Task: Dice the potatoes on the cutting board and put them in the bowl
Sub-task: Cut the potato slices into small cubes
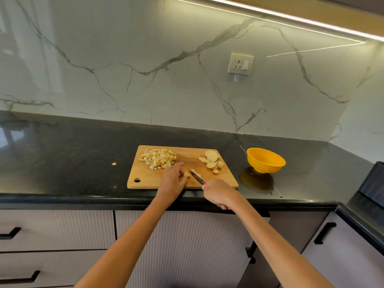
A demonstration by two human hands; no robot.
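Observation:
A wooden cutting board (pixel 145 179) lies on the black counter. A heap of diced potato (pixel 158 158) covers its far left part, and round potato slices (pixel 212 161) lie at its far right. My left hand (pixel 172 179) holds down a small potato piece (pixel 187 174) near the board's front. My right hand (pixel 218 192) grips a knife (pixel 197 176) by the handle, and the blade rests on the potato beside my left fingers. An empty yellow bowl (pixel 266 160) stands on the counter to the right of the board.
One stray potato bit (pixel 113 163) lies on the black counter (pixel 72 154) left of the board. A dark appliance (pixel 374 181) sits at the right edge. A wall socket (pixel 240 63) is on the marble backsplash. Drawers with black handles run below the counter.

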